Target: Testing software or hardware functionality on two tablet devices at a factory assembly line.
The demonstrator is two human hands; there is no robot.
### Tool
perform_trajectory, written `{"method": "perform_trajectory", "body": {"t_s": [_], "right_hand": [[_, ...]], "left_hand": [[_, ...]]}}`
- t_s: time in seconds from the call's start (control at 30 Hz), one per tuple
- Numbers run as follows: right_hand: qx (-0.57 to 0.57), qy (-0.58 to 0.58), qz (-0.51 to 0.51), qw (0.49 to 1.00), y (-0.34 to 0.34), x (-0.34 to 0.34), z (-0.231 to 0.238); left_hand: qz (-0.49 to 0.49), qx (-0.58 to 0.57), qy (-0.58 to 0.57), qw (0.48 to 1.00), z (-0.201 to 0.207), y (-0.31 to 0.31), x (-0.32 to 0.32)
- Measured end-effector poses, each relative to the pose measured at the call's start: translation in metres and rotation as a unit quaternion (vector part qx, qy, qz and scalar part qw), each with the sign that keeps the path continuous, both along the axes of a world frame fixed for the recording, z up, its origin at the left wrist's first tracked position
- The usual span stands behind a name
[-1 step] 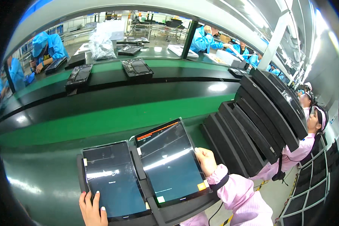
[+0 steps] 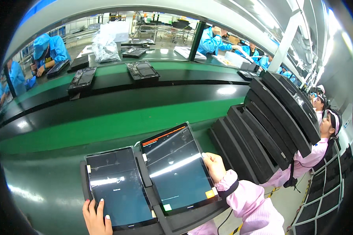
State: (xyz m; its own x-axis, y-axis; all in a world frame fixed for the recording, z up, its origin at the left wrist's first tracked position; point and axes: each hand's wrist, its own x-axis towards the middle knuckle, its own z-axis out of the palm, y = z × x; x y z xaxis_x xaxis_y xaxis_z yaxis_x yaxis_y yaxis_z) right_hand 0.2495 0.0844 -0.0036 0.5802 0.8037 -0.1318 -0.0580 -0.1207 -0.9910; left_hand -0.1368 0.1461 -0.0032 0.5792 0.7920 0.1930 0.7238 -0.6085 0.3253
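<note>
Two tablets with dark lit screens lie side by side in a black foam tray (image 2: pixel 202 216) at the front of the bench. The left tablet (image 2: pixel 119 197) shows a little white text. Red lines run across the top of the right tablet (image 2: pixel 178 180), with an orange and a green patch near its bottom. My left hand (image 2: pixel 95 220) is open, fingers spread, its fingertips resting at the left tablet's lower left edge. My right hand (image 2: pixel 215 167) is closed in a pinch at the right tablet's right edge, thumb and forefinger on its rim.
Stacked black foam trays (image 2: pixel 270 121) lean at the right. Beyond the green bench strip (image 2: pixel 106 121), opened devices (image 2: pixel 143 71) lie on the conveyor belt. People in blue work across the line, one (image 2: pixel 51 51) at far left. A person in pink (image 2: pixel 312 158) stands at the right.
</note>
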Motion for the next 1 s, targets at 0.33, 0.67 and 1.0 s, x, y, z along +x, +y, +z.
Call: {"method": "perform_trajectory", "body": {"t_s": [0.33,0.67,1.0], "right_hand": [[0.045,-0.08,0.009,0.996,0.054,0.012,0.016],[0.046,-0.177,0.007,0.983,0.062,0.023,-0.002],[0.121,0.233,0.011,0.965,0.033,-0.023,0.028]], "left_hand": [[0.004,0.01,0.006,1.0,-0.002,-0.003,0.0],[-0.001,0.02,-0.004,1.0,-0.005,-0.003,-0.001],[-0.001,0.014,-0.001,1.0,-0.004,-0.004,-0.006]]}}
